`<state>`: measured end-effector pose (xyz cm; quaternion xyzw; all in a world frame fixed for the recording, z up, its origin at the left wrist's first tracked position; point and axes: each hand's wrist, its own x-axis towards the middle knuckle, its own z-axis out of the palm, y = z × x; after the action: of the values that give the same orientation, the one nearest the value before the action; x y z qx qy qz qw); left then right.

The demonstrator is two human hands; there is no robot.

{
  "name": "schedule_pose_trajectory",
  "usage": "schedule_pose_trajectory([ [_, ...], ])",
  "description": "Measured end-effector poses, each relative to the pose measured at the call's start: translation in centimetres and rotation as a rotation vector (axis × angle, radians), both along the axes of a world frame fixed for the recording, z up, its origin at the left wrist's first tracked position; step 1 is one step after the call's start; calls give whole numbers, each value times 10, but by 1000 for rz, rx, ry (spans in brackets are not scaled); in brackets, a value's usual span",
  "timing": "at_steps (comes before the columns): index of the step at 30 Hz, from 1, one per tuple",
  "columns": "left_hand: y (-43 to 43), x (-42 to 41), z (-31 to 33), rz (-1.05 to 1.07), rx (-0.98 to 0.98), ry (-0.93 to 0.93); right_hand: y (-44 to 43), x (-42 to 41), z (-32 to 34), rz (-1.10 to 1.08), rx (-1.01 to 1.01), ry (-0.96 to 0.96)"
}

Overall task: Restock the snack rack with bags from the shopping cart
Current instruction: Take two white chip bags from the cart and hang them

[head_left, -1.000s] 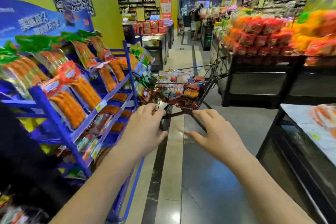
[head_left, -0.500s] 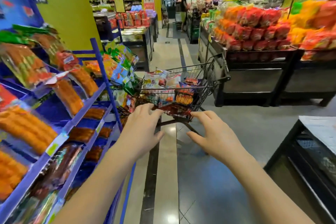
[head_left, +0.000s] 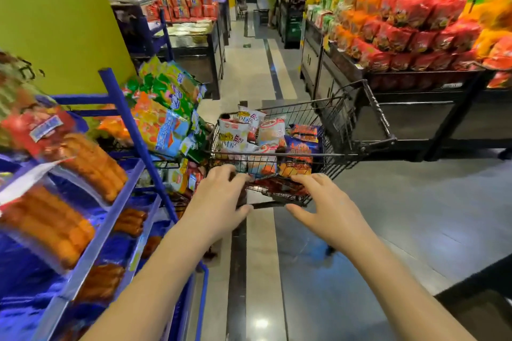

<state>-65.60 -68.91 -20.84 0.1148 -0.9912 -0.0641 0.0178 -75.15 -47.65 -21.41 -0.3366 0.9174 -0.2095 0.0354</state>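
A black wire shopping cart [head_left: 343,119] stands in the aisle ahead, loaded with white, blue and orange snack bags [head_left: 266,133]. My left hand [head_left: 219,199] curls over the cart's near rim. My right hand [head_left: 324,207] lies on the same rim further right, fingers on top and thumb below. Left of the cart, touching it, a wire snack rack [head_left: 169,159] holds green, orange and blue bags [head_left: 166,111].
A blue shelf unit [head_left: 110,224] with packs of orange sausages fills the left foreground. Black display tables [head_left: 415,108] piled with red and orange bags line the right. A yellow pillar [head_left: 55,22] rises at the left. A person stands far down the aisle.
I have moved forward along the blue shelf, so the cart and snack rack are closer. Both hands have gone from reaching toward the cart's near rim to resting on it.
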Motion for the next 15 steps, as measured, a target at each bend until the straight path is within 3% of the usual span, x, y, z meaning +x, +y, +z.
schedule_pose_trajectory([
  [15, -108, -229, -43, 104, -25, -177, -122, -257, -62, 118, 45, -68],
])
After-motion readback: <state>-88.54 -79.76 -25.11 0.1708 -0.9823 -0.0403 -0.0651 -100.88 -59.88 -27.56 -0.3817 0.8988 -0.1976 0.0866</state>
